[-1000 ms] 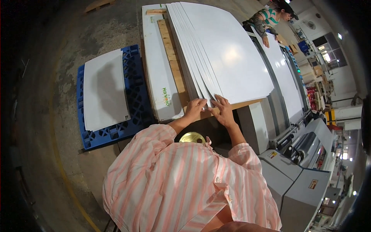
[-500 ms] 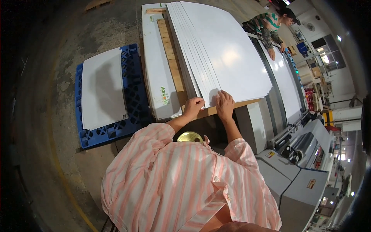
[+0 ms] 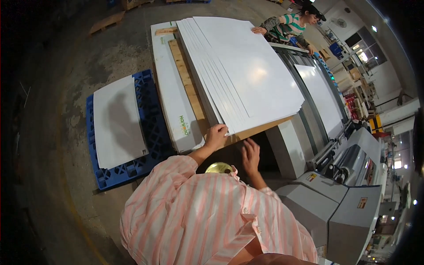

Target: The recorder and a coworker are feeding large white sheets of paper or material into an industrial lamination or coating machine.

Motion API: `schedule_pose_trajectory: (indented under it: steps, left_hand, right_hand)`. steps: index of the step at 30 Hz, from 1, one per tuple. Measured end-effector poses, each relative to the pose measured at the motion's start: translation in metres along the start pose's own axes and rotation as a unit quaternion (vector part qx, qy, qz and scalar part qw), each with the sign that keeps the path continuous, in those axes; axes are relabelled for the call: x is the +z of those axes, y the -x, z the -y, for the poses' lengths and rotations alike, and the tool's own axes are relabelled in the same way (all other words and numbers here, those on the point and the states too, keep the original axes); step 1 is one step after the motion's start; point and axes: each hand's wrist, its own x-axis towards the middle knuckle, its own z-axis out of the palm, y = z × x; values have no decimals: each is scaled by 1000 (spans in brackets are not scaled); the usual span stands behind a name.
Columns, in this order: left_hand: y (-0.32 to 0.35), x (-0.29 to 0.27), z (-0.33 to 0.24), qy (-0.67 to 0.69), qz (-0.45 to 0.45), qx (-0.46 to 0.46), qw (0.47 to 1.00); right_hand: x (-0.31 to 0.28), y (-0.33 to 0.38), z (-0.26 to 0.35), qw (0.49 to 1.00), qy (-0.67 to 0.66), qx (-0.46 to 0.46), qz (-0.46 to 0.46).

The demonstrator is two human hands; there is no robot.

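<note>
A tall fanned stack of large glossy white sheets lies before me, its layers stepped along the left side. At its near left corner my left hand pinches the edge of the sheets between thumb and fingers. My right hand hangs just below the near edge, apart from the sheets, fingers loosely spread and holding nothing. Across the stack a co-worker's hand rests on the far right corner. Another white sheet lies on the machine bed to the right.
A wooden beam and a long white wrapped pack flank the stack's left side. Farther left, smaller white sheets lie on a blue pallet. The grey machine with a film roll stands close at right.
My right hand has come off the stack's near edge and dropped toward me; my left stays at the corner. The co-worker's one hand has moved from the machine bed to the stack's far corner.
</note>
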Motion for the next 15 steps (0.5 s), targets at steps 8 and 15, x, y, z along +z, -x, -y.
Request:
schedule_pose_trajectory:
  steps: [8,15]
  left_hand:
    - [-15,1,-17,83,47,-56,994]
    - [-23,-21,-13,59,83,-194,976]
  right_hand:
    - [9,148,-38,941,-55,317,101]
    - [17,187,-41,888,-68,385,243]
